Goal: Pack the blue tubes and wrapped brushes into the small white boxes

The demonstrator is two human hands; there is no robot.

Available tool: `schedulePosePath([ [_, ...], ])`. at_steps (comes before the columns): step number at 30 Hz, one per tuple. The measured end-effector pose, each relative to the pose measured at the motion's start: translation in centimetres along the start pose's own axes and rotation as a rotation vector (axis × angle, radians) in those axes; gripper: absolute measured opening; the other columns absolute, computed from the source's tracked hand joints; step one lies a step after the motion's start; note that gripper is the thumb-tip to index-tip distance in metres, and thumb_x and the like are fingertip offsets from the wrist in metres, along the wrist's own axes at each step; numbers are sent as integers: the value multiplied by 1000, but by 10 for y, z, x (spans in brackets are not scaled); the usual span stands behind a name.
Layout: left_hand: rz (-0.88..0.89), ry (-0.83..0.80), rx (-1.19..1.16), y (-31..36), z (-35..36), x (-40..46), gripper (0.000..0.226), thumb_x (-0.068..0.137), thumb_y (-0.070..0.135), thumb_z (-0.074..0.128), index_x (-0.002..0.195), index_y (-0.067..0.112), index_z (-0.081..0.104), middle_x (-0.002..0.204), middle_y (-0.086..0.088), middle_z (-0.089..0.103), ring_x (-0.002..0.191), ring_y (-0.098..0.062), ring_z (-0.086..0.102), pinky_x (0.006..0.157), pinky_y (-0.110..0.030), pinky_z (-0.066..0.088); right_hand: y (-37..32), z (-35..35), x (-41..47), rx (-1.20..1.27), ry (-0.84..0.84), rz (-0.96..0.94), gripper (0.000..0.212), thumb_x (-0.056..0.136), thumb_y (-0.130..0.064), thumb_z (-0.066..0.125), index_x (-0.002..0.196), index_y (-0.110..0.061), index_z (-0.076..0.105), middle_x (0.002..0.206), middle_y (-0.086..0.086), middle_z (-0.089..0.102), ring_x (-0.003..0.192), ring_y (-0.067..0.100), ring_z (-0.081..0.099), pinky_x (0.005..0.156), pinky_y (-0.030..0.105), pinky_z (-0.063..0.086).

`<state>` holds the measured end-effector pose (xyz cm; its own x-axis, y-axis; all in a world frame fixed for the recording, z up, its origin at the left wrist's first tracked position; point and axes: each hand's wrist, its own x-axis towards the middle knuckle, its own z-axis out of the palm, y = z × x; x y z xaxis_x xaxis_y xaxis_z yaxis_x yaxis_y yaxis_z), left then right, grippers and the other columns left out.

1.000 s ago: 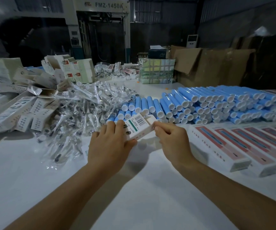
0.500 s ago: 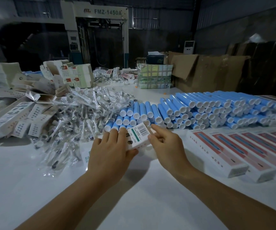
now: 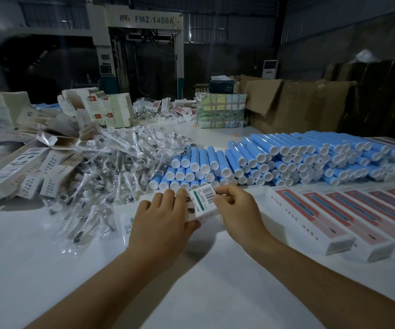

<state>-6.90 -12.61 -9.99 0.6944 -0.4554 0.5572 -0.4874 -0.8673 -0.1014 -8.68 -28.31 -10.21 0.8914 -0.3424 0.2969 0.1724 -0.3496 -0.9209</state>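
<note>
You hold the small white box (image 3: 201,205) between both hands, its long axis running from near-left to far-right. Your left hand (image 3: 160,222) grips the near end; your right hand (image 3: 239,210) pinches the far, barcoded end. Smooth blue tubes (image 3: 274,160) lie just beyond, crinkly wrapped brushes (image 3: 111,176) to the left.

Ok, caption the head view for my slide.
Both hands, left hand and right hand, hold a small white box before stacked blue tubes and wrapped brushes.
</note>
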Motion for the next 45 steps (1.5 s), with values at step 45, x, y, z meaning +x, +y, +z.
schedulePosePath([
  [45, 29, 51, 21, 2, -1, -7, 64, 86, 50, 43, 122, -1, 57, 99, -11, 63, 80, -25, 59, 63, -37, 47, -8, 0, -5, 458, -277, 164, 42, 101, -36, 32, 111, -12, 64, 95, 9, 73, 89, 21, 70, 70, 37, 59],
])
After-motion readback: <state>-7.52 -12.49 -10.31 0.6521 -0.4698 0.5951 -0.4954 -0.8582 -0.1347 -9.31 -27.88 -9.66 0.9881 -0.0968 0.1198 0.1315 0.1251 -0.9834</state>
